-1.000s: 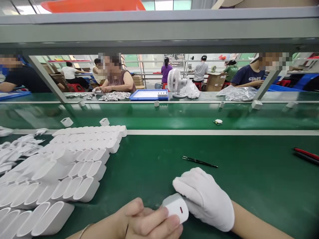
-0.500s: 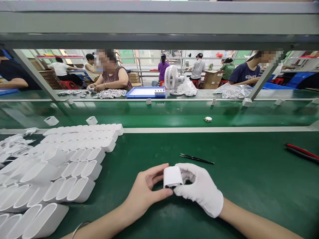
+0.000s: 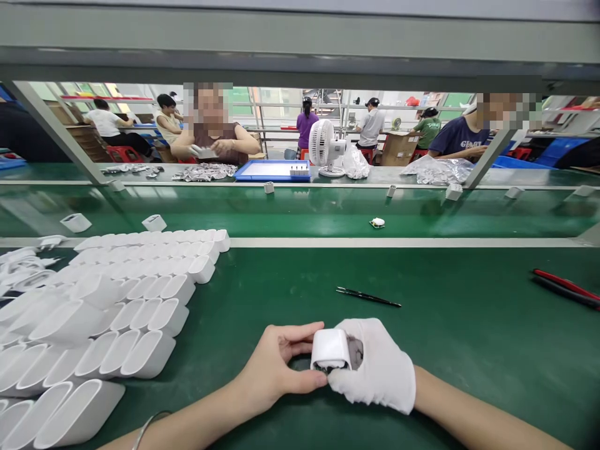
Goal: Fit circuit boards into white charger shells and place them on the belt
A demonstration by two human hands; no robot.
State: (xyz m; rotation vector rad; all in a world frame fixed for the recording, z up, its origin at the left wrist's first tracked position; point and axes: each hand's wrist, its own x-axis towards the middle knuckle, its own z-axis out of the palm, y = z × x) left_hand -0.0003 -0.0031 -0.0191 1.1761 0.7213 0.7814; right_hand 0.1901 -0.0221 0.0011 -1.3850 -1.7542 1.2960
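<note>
A small white housing (image 3: 331, 347) is held between both hands above the green tabletop, its open lower end facing me with a white and dark part showing inside. My bare left hand (image 3: 285, 359) grips its left side, thumb at the lower edge. On the right side my right hand (image 3: 375, 362), in a white glove, has fingers and thumb closed round it. Black tweezers (image 3: 369, 297) lie on the table beyond the hands.
Rows of white oval housings (image 3: 149, 354) fill the left, beside white cables (image 3: 23, 269). Red-and-black pliers (image 3: 565, 287) lie at right. A green belt behind carries small housings and a circuit part (image 3: 377, 222). Metal frame overhead; several people and a fan (image 3: 323, 147) beyond.
Both hands and the housing have shifted slightly down and right, and the housing's open end shows more. Items on the belt have moved left. A person across has raised their hands.
</note>
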